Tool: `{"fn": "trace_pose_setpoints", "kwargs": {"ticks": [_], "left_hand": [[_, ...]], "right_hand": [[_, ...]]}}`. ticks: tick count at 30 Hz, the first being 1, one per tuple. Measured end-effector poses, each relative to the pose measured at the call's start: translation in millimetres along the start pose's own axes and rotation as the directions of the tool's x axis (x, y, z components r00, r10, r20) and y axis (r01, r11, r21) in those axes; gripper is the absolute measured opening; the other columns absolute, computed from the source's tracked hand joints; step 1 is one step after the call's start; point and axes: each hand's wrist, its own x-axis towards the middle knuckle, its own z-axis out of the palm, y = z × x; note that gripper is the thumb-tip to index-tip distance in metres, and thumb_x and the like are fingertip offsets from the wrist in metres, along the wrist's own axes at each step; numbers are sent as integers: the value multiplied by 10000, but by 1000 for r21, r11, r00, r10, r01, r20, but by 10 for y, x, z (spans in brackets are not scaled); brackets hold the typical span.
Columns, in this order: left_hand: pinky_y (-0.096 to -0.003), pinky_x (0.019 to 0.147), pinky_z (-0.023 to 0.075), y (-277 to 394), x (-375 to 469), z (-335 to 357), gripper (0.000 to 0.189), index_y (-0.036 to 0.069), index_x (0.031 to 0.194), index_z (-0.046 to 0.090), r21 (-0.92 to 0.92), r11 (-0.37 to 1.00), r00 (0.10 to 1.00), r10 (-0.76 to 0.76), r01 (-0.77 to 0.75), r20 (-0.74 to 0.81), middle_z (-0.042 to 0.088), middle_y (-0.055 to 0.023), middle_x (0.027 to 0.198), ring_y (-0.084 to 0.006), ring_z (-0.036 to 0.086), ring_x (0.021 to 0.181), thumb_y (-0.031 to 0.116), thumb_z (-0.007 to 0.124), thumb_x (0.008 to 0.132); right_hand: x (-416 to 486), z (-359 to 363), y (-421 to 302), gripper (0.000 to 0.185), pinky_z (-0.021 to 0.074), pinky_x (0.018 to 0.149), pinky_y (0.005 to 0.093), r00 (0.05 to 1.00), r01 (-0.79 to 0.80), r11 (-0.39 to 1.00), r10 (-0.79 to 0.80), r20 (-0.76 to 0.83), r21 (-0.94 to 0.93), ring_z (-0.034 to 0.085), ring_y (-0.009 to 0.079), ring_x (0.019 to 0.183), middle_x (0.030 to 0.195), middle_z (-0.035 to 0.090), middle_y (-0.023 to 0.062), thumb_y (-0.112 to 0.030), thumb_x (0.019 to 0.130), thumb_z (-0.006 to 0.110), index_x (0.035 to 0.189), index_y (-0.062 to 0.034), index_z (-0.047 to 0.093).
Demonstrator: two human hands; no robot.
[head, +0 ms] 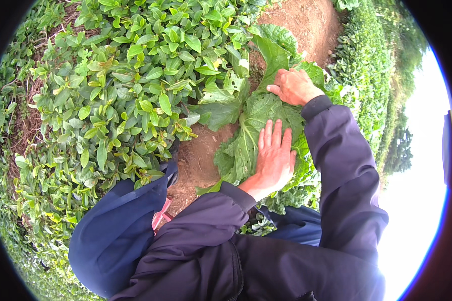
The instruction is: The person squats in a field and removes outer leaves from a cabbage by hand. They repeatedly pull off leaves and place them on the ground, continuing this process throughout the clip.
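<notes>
My left hand lies palm down, fingers extended, on a broad crinkled green leaf of a large leafy vegetable plant. Farther up, my right hand is among the same plant's leaves, its fingers curled and the thumb pointing left. Its fingertips are hidden, so I cannot tell whether it grips a leaf. An upright leaf rises just beyond that hand. To the left, another leaf has several ragged holes.
Dense tea-like bushes fill the left side. Bare soil shows beside the plant, with more soil beyond it. Another hedge row runs along the right. A red object is partly visible near my dark blue-clad leg.
</notes>
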Motion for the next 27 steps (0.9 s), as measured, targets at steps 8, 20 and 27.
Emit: {"fn": "trace_pose_setpoints", "kwargs": {"ticks": [8,20,27], "left_hand": [[-654,1302,182,-2,-18,-16,650,-83,1549,464,-9,1000,1000,16,-16,1,317,-365,1665,-553,227,1591,194,660,995],[-650,1298,186,-21,-4,-32,648,-81,1534,474,14,1000,1000,21,-21,2,341,-367,1646,-554,241,1583,197,669,982],[-570,1250,312,-9,138,-291,615,-44,1433,584,-65,995,997,-74,75,17,539,-265,1529,-459,407,1511,225,772,913]], "right_hand": [[-327,122,75,261,476,1023,543,1000,14,1000,-14,-12,-18,609,325,1261,1387,684,27,-348,1027,663,1152,-187,826],[-321,-81,-118,363,476,1052,528,998,49,998,-50,36,41,626,312,1229,1304,726,20,-491,955,748,1148,-199,844],[-509,13,-112,393,419,1119,518,991,124,992,-125,-39,-27,625,292,1202,1177,719,46,-544,960,719,1104,-201,847]]}}
